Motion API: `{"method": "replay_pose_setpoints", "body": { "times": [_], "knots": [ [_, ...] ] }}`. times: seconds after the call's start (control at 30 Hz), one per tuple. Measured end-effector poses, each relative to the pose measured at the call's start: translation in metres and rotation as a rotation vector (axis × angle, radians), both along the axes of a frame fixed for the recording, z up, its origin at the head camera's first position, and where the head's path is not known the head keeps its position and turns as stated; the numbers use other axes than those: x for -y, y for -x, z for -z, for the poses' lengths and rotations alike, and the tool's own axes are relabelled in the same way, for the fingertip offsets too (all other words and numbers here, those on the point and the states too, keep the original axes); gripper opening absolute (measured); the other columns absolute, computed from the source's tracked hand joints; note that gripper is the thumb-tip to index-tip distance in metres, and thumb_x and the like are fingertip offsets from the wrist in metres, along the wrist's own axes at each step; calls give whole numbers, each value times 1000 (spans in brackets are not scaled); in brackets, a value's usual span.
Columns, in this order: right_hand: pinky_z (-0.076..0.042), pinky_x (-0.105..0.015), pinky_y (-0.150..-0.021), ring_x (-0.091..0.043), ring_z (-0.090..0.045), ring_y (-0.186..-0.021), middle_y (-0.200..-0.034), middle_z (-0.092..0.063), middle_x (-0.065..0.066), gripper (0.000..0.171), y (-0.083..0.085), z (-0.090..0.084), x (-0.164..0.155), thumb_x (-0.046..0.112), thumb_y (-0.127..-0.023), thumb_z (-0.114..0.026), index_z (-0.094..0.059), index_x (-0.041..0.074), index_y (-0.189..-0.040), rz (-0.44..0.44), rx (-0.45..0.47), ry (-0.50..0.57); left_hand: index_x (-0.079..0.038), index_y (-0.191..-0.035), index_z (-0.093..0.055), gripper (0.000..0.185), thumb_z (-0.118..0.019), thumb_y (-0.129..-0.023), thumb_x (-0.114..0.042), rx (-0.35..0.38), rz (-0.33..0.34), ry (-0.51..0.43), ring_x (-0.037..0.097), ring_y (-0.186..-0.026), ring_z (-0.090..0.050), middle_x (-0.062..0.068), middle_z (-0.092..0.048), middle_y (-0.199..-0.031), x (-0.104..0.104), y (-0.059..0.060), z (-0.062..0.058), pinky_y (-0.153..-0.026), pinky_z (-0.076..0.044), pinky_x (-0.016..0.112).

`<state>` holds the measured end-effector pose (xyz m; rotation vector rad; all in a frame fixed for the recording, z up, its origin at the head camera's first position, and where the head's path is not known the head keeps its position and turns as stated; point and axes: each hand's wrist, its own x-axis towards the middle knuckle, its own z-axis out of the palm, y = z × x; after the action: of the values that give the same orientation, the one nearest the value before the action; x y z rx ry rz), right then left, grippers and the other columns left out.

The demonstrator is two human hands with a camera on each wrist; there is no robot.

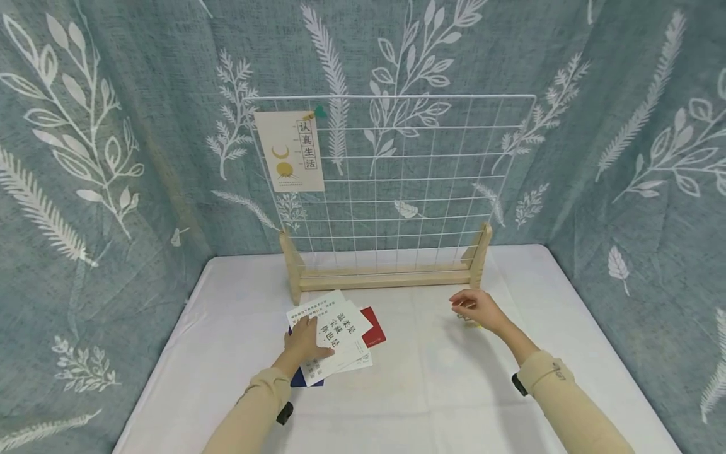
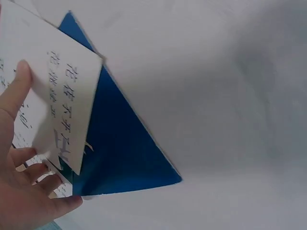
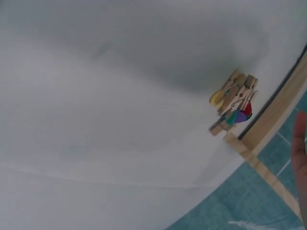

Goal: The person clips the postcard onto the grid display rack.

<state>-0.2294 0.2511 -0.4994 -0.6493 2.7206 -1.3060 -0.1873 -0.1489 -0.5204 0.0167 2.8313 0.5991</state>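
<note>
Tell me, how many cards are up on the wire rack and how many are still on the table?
One card already hangs on the wire rack, held by a green clip. The left hand rests on the pile of cards on the table; several white, one red and one blue remain there. The right hand hovers over the little wooden clips, not plainly holding one.

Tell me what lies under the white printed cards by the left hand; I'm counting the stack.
Under the white printed cards, a dark blue card and a red card poke out. The left hand rests on top. Any cards fully covered cannot be seen.
</note>
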Motion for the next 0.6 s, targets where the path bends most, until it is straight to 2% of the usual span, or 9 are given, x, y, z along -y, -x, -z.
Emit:
{"method": "replay_pose_setpoints", "body": {
  "times": [0.17,0.37,0.6],
  "knots": [
    [-53,-22,-69,-16,-63,-77,-91,-67,-21,18,-1,0,-5,0,-86,-64,-63,-13,-98,4,-4,-17,9,-132,-43,87,-85,-67,-32,-21,1,35,46,-122,-44,30,-44,-133,1,0,5,-100,-34,66],
    [-52,-21,-68,-13,-62,-75,-86,-67,-19,15,-3,2,-15,-1,-84,-65,-64,-11,-95,12,-14,-39,7,-129,-47,84,-85,-66,-31,-37,-7,71,43,-115,-50,28,-49,-127,0,4,7,-98,-39,63],
    [-52,-21,-66,-6,-59,-72,-83,-68,-16,12,-4,5,-25,-1,-84,-66,-66,-9,-93,36,-8,-53,7,-126,-48,80,-85,-64,-27,-57,-17,63,41,-109,-54,26,-52,-123,0,5,8,-95,-42,61]
  ]
}}
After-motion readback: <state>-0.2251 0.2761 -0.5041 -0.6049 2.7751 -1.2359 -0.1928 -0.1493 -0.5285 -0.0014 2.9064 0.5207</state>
